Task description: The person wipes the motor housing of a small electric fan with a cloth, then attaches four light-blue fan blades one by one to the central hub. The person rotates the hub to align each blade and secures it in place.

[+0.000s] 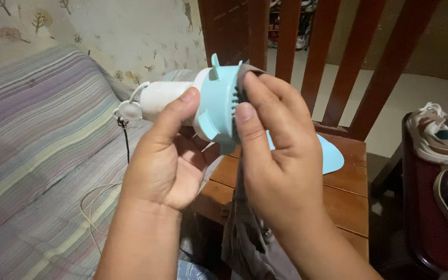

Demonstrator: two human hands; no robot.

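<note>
We found our left hand (164,155) gripping a small white-and-blue fan (193,103) above a wooden bench (346,192); our right hand (278,150) pinched a grey cloth (250,243) (partly hidden) against its grille.

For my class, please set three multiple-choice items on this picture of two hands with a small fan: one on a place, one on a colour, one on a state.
1. Where does the loose light-blue piece lie?
A on the wooden surface
B on the striped sofa
C on the shoes

2. What colour is the grille of the small fan?
A red
B light blue
C black

3. What does the right hand press on the grille?
A a grey cloth
B a screwdriver
C nothing

Key: 1 A, it rests on the wooden surface behind the hand. 2 B, light blue on a white body held by the left hand. 3 A, the grey cloth hangs below.
</note>
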